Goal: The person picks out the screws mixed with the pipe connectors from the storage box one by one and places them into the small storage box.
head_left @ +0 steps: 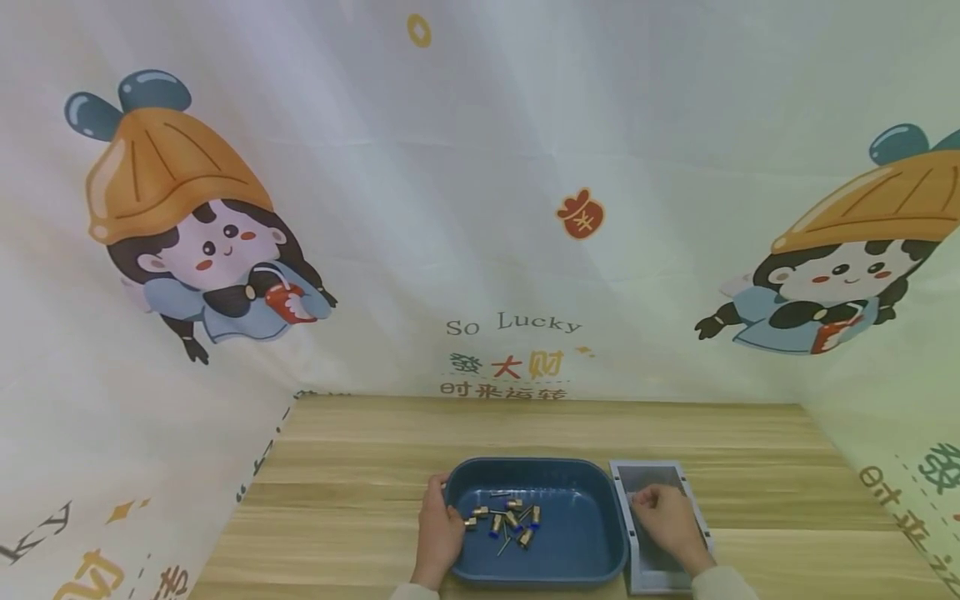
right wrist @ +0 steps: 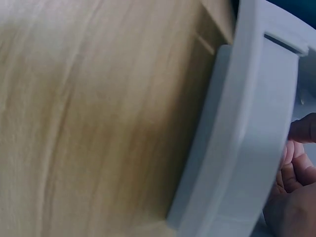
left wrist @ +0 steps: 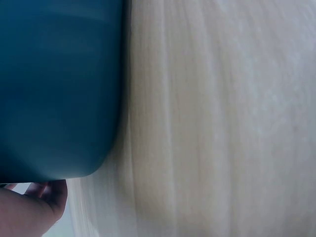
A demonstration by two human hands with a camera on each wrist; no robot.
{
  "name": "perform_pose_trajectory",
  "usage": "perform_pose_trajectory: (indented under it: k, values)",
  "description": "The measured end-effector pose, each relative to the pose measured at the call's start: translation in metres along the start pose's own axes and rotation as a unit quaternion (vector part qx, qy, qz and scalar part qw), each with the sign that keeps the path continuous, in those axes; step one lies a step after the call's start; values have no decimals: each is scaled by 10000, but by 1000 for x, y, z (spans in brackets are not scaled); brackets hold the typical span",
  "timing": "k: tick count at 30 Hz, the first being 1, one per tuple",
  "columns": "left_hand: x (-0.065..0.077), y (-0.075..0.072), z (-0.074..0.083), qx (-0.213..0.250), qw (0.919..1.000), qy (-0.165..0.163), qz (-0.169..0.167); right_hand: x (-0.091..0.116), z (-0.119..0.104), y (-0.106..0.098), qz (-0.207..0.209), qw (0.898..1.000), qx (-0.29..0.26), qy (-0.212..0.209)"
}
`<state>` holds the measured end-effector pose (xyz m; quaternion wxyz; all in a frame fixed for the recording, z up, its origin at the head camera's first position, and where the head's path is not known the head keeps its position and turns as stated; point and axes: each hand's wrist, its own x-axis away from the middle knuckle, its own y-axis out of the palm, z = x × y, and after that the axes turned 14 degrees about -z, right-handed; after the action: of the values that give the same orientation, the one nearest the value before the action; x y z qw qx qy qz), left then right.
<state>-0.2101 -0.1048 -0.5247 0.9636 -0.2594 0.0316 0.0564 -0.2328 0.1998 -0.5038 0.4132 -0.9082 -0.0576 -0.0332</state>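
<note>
A blue plastic basin (head_left: 577, 542) stands on the table, holding several brass fittings (head_left: 513, 521) with blue ends and a few thin screws (head_left: 504, 546). My left hand (head_left: 438, 532) grips the basin's left side, thumb over the rim and fingers outside. In the left wrist view the basin's outer wall (left wrist: 59, 98) hides most of that hand. Just right of the basin is a grey rectangular tray (head_left: 697, 508). Over its inside, my right hand (head_left: 667, 521) has its fingers bent towards the thumb. Whether anything small is between those fingertips cannot be made out.
The wood-grain table (head_left: 360, 467) extends left, right and behind the containers. A printed cloth (head_left: 510, 250) with cartoon figures hangs at the back and both sides. The tray's pale raised wall (right wrist: 261, 118) runs beside my right hand.
</note>
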Motion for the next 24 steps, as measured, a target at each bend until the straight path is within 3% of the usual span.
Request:
perform_pose_trajectory:
  k: [11,24]
  values:
    - [-1,0,0,41,9999,89,103,-1,10,9,110,9995,253,-163]
    - [2,-1,0,18,10000,75,49,1,15,17,-2,9993,371,-66]
